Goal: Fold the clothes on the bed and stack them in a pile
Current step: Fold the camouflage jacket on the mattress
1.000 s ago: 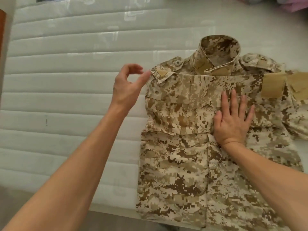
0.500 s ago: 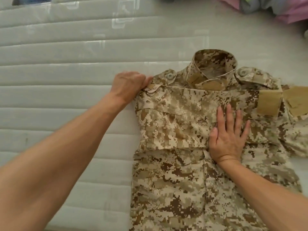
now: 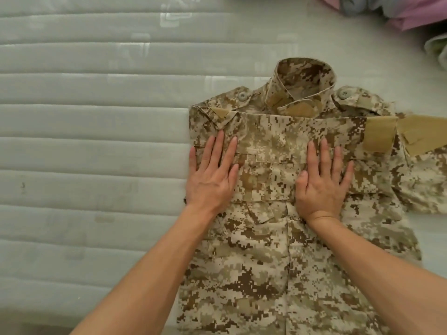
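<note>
Camouflage cloth in tan and brown filled my view: the jacket (image 3: 285,250) lay flat on the white quilted bed (image 3: 92,153), collar (image 3: 303,79) pointing away from me. One sleeve (image 3: 285,139) was folded across the chest as a band running below the collar, its tan patch (image 3: 379,134) ending near the jacket's right shoulder.

My left hand (image 3: 212,177) lay palm down on the jacket's left edge, below the collar and to its left, fingers straight and slightly spread, the outermost finger right at the border where cloth met mattress. My right hand (image 3: 321,182) was pressed flat on the chest, below the collar and a little right of it, fingers likewise straight and fanned, fingertips reaching onto the folded sleeve. Neither hand gripped anything; both only rested on the fabric, with a strip of jacket between them.

Right of the collar, the other sleeve (image 3: 425,175) trailed off toward the frame edge, a second tan patch (image 3: 423,131) on it. Beyond the collar, at the far right corner of the bed, sat a heap of pink and pale clothes (image 3: 411,13).
</note>
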